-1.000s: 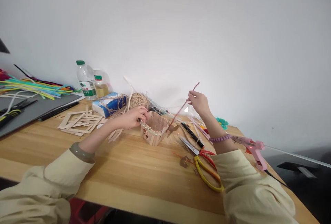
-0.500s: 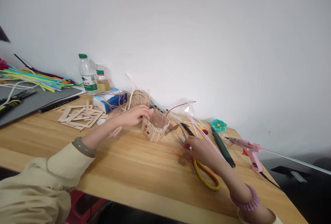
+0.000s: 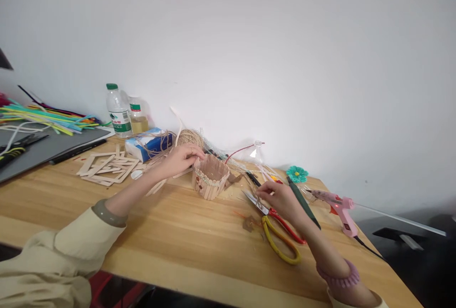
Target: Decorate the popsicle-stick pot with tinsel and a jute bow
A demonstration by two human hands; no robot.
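Note:
A small round basket of upright wooden craft sticks [image 3: 210, 187], with a beaded band around it, stands mid-table. My left hand [image 3: 181, 161] grips its left rim between thumb and fingers; some fingertips are hidden. Right of the basket, my right hand [image 3: 280, 199] is closed in a pinch above the scissors [image 3: 281, 239]. A thin brown strand [image 3: 260, 200] hangs at its fingertips. The scissors lie partly spread on the table, with one yellow and one red handle. A scrap of brown ribbon [image 3: 248, 223] lies left of them.
A pink glue gun [image 3: 342, 210] stands at the right, its cord off the edge. Near it are a teal flower [image 3: 297, 174] and a dark green tool [image 3: 302, 202]. A twine ball [image 3: 188, 138], tissue pack [image 3: 149, 144], bottle [image 3: 119, 113] and stick frames [image 3: 109, 168] lie left.
My right hand has risen off the scissors, uncovering their blades and red handle. My left hand stays at the basket's rim. The view has shifted slightly.

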